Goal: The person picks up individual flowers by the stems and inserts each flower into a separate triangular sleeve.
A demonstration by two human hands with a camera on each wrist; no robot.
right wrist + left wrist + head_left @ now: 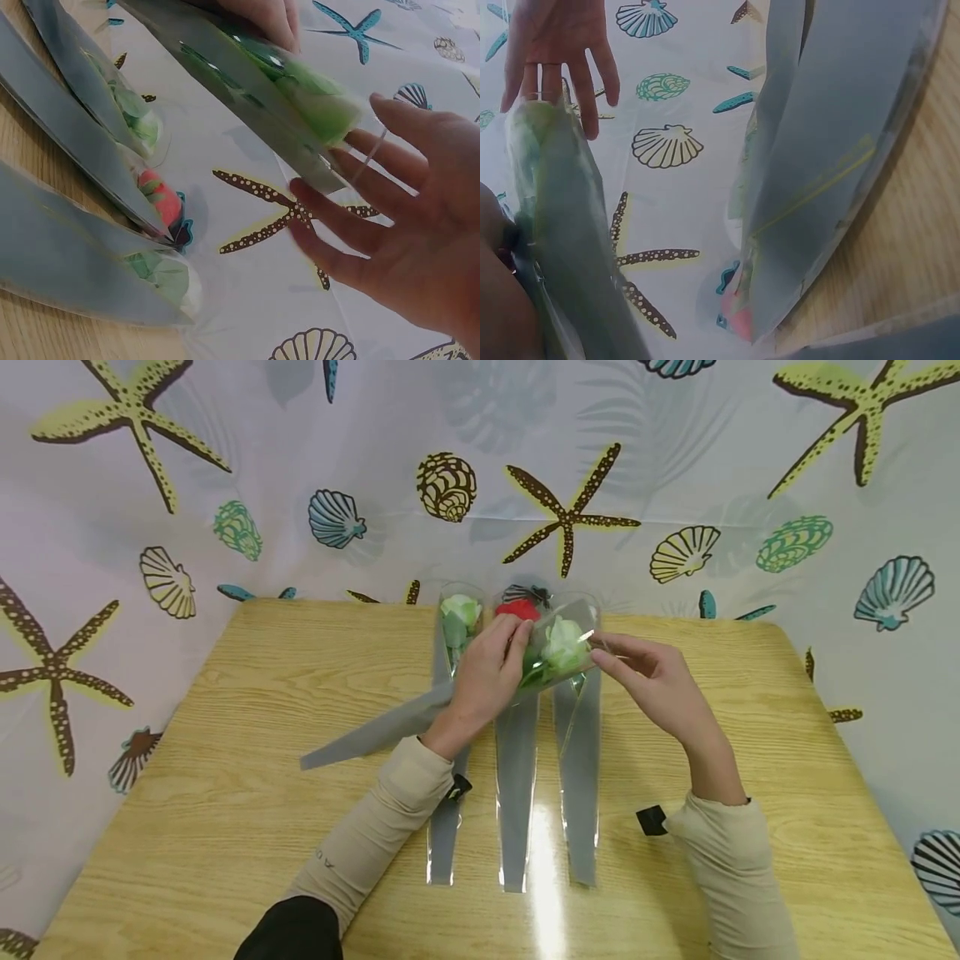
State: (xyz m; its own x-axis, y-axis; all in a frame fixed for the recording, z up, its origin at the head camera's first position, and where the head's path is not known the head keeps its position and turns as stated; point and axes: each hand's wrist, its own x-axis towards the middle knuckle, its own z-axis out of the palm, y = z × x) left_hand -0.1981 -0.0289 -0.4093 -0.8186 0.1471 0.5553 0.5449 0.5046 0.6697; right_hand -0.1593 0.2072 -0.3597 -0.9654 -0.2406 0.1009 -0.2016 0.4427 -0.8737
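My left hand (486, 672) grips a wrapped white-green rose (564, 645) by its sleeve, just below the bloom. The grey tail (367, 727) of this sleeve slants down to the left, over the other wrapped flowers. At the sleeve's clear open end is my right hand (660, 685). Its fingers (330, 217) are spread in the right wrist view, with fingertips touching the film's edge. Beneath lie a wrapped white rose (460, 610), a wrapped red rose (517, 608) and another white rose (169, 281), whose bloom the held flower hides in the head view.
The three sleeves lie side by side on the wooden table (262, 693), tails toward me, blooms at its back edge. A cloth (375, 443) printed with shells and starfish hangs behind and at both sides. A small black piece (652, 820) shows beside my right cuff.
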